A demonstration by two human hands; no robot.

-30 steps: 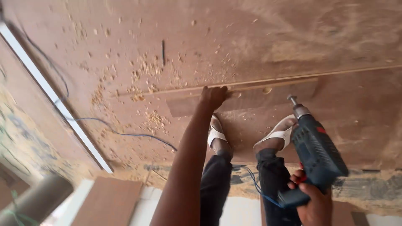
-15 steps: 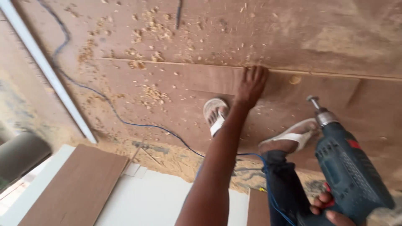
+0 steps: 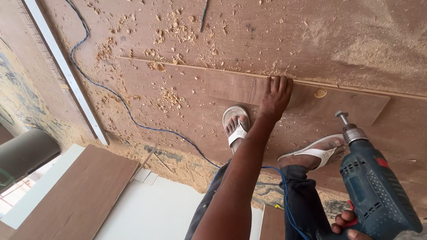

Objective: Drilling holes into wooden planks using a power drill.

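My left hand (image 3: pixel 275 97) presses flat on a brown wooden strip (image 3: pixel 338 103) that lies on a large plywood board (image 3: pixel 275 40), fingers spread at the strip's far edge. My right hand (image 3: pixel 351 224) grips the handle of a blue-green power drill (image 3: pixel 371 186) at the lower right; its chuck and bit point toward the strip. A small round wooden plug (image 3: pixel 320 93) sits on the strip, right of my left hand. My feet in white sandals (image 3: pixel 235 126) stand on the board just below the strip.
A blue cable (image 3: pixel 120 100) winds over the board to the drill. Wood shavings (image 3: pixel 175 95) lie scattered. A white bar (image 3: pixel 66 71) runs along the board's left edge. A brown panel (image 3: pixel 75 195) lies on white sheets at lower left. A grey pipe (image 3: pixel 26 151) sits far left.
The view has swung right and closer. My left hand stays pressed on the strip; the drill has come nearer to it at the lower right.
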